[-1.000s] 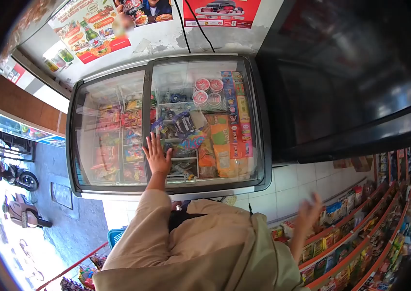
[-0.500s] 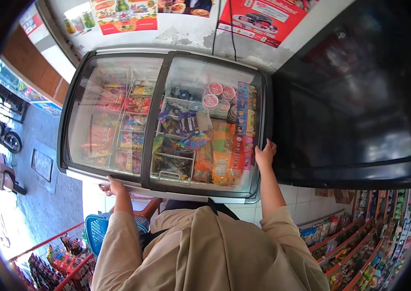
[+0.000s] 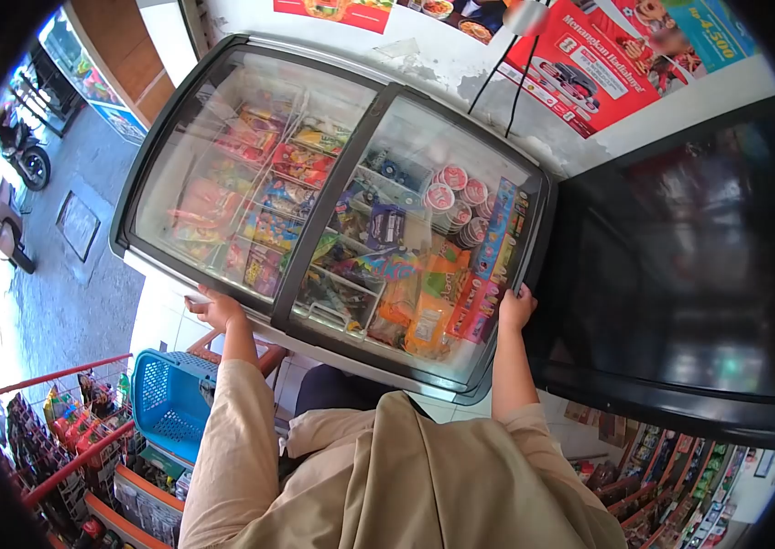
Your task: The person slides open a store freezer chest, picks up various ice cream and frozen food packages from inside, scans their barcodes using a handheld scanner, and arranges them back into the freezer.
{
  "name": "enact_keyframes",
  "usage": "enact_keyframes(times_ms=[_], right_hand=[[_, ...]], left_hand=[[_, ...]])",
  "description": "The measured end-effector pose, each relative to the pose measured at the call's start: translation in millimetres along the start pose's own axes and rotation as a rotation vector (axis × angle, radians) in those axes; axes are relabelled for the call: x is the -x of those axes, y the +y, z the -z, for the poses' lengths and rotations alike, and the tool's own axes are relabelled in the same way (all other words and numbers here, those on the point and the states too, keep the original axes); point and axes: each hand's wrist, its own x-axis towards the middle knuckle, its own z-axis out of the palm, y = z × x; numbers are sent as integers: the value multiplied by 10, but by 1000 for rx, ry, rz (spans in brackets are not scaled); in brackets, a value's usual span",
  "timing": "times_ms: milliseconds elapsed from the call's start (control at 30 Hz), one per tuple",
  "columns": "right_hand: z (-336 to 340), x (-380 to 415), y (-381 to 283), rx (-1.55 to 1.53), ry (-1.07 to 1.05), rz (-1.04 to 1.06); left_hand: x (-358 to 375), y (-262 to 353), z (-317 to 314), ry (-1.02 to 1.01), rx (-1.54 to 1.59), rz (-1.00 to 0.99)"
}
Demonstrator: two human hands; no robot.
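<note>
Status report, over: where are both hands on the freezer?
Left hand on freezer front edge. Right hand on its right end. Glass lids shut. Nothing held.

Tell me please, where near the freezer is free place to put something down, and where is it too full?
Free: the glass lid left of its centre bar, and the floor between freezer and blue basket. Left hand grips the front edge, right hand the right edge. Crowded: the freezer's inside and the snack racks.

A blue basket point(image 3: 172, 398) sat on the floor at the lower left, beside red-railed shelves of packets point(image 3: 67, 430). A black cabinet point(image 3: 689, 274) stood to the right — dark, its contents unreadable. Red posters point(image 3: 589, 69) hung on the wall above, and a motorbike point(image 3: 16, 151) was parked outside at the upper left.
</note>
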Motion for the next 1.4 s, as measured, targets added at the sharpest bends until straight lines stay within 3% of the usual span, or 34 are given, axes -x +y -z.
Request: enact_keyframes(times_ms=[233, 433, 500, 667, 833, 900, 967, 1033, 1067, 1100, 1267, 1300, 1367, 1400], right_hand=[[-30, 72, -259, 45, 43, -51], [45, 193, -780, 152, 22, -384], [15, 280, -899, 147, 25, -369], [-129, 499, -1220, 92, 9, -357], [-445, 740, -1517, 21, -79, -210], [-561, 875, -1682, 29, -163, -59], [-843, 922, -1718, -185, -278, 0], [-959, 1151, -1942, -111, -181, 100], [-1136, 1183, -1964, -260, -209, 114], [-1198, 1272, -2079, -178, -194, 122], [-1465, 1537, -2448, -309, -400, 375], [-1614, 1529, -2454, -306, -402, 369], [-1992, 1477, -2408, -585, -539, 379], [-1982, 1513, -2480, -487, -514, 400]], left_hand=[[-36, -38, -17, 18, -30, 3], [57, 61, 68, 15, -43, 15], [42, 41, 72, 61, -5, 4], [-111, -230, -51, 100, 531, -195], [-194, -338, -109, 39, 704, -189], [-237, -361, -121, -26, 812, -81], [-216, -309, -114, 15, 764, -136], [-191, -261, -71, -21, 750, -1], [-191, -263, -68, -6, 688, -28], [-197, -258, -69, -12, 687, -32], [-177, -225, -51, -54, 607, -60], [-154, -203, -27, -40, 520, -74], [-110, -136, -2, -23, 480, -57], [-110, -118, -2, -3, 447, -40]])
